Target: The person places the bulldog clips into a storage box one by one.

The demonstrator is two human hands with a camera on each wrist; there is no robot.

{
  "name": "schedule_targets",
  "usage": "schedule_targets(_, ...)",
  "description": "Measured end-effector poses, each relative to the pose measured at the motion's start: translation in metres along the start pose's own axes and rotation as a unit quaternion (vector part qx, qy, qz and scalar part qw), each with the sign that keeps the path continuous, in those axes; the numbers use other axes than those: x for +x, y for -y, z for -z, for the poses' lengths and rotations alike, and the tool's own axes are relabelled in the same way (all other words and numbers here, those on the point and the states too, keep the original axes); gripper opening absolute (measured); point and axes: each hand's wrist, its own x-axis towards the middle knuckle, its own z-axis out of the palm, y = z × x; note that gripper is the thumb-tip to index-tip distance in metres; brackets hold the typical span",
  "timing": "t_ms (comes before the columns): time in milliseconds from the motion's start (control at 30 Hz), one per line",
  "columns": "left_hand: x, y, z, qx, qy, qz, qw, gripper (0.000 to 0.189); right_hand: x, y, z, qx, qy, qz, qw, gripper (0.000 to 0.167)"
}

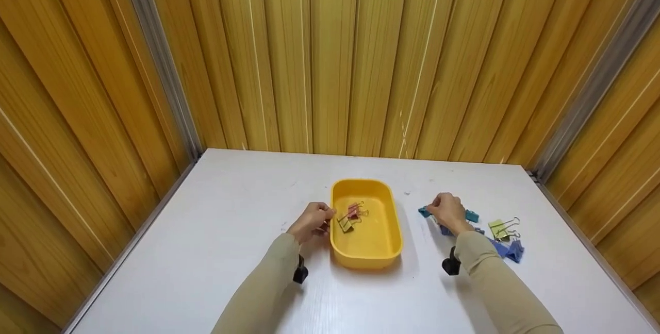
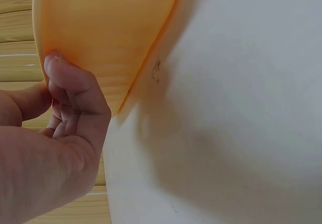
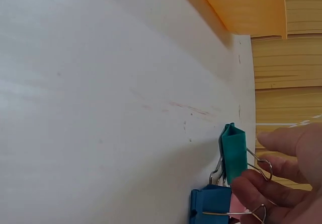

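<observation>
On the white table [image 1: 232,195] stands a yellow bin [image 1: 368,262], holding a pink binder clip [image 1: 353,211] and a yellow one [image 1: 345,224]. My left hand [image 1: 313,220] pinches the bin's left rim, thumb and curled fingers on either side of the wall [image 2: 100,17]. To the bin's right, my right hand [image 1: 449,211] has its fingertips at the wire handle of a teal binder clip [image 3: 234,151]. A blue binder clip [image 3: 209,201] lies just below that clip in the right wrist view, with a bit of pink [image 3: 236,206] beside it, partly hidden by the fingers.
Right of my right hand lie another teal clip [image 1: 472,215], a yellow-green clip [image 1: 498,229] and blue clips [image 1: 514,250]; the forearm and hand cover part of this group. Wood-patterned walls [image 1: 330,66] enclose the table's back and sides.
</observation>
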Motion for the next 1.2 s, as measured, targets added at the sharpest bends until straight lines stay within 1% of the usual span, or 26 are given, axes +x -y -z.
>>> schedule_targets(133, 0.001, 0.000, -0.001, -0.008, 0.007, -0.002, 0.9999, 0.013, 0.001, -0.002, -0.004, 0.011, -0.010, -0.001, 0.9999, 0.014)
schedule_targets(233, 0.001, 0.001, -0.001, -0.007, 0.007, 0.001, 1.0000, 0.014, 0.001, -0.002, -0.004, 0.025, -0.009, -0.003, 0.9996, 0.015)
schedule_targets(433, 0.000, 0.001, 0.000, -0.008, 0.005, 0.002, 1.0000, 0.015, 0.001, 0.001, 0.000, 0.064, -0.009, -0.039, 0.9972, 0.024)
schedule_targets(500, -0.001, 0.001, 0.001, -0.007, 0.006, -0.001, 1.0000, 0.015, 0.000, 0.002, 0.001, 0.080, -0.015, -0.052, 0.9953, 0.025)
schedule_targets(633, -0.003, 0.000, 0.001, -0.009, 0.011, -0.008, 0.9999, 0.015, -0.001, 0.002, 0.002, 0.089, -0.045, -0.067, 0.9928, 0.023)
schedule_targets(733, -0.003, 0.000, 0.001, -0.013, 0.012, -0.008, 0.9998, 0.014, 0.000, 0.002, 0.002, 0.091, -0.057, -0.082, 0.9908, 0.022)
schedule_targets(933, -0.001, 0.000, -0.001, -0.013, 0.005, 0.003, 0.9999, 0.012, 0.001, 0.001, 0.003, 0.124, -0.039, -0.109, 0.9855, 0.022)
schedule_targets(1033, 0.000, 0.000, -0.001, -0.015, 0.006, 0.002, 0.9999, 0.012, 0.001, 0.003, 0.004, 0.147, -0.026, -0.119, 0.9816, 0.023)
schedule_targets(1200, 0.000, 0.002, 0.000, -0.016, 0.003, 0.001, 0.9999, 0.012, 0.000, 0.009, 0.008, 0.176, -0.019, -0.114, 0.9777, 0.025)
